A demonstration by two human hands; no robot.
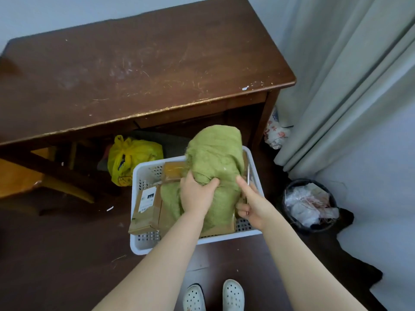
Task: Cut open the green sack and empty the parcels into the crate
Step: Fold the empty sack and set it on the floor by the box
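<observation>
Head view, the only one. Green sack [215,153] sits inside the white crate [143,245] on the floor, just in front of the wooden table [134,63]. Its long axis runs away from the person: the near end is low in the crate, the far end bulges up over the far rim. Left hand [196,196] has a fistful of sack fabric at the near end, fingers curled tight into the weave. Right hand [253,205] is just beside it on the sack's right flank, forefinger laid out straight, other fingers wrapped round a thin metal tool [248,176] that points away along the sack's side; can't tell whether it's a knife or scissors. So the sack lies ahead of and between both grips; the left hand is on it and the right is only alongside. My read: the next move is a lift or shake from the near end, and the tool hand is badly placed to help. Counts: 1 sack, 1 crate, and at least 3 brown parcels [146,205] showing in the crate around and under the sack, one with a white label. Any parcels inside the sack are hidden. Elsewhere: 1 yellow bag [132,158] under the table, 1 black bin [298,226] to the right.
</observation>
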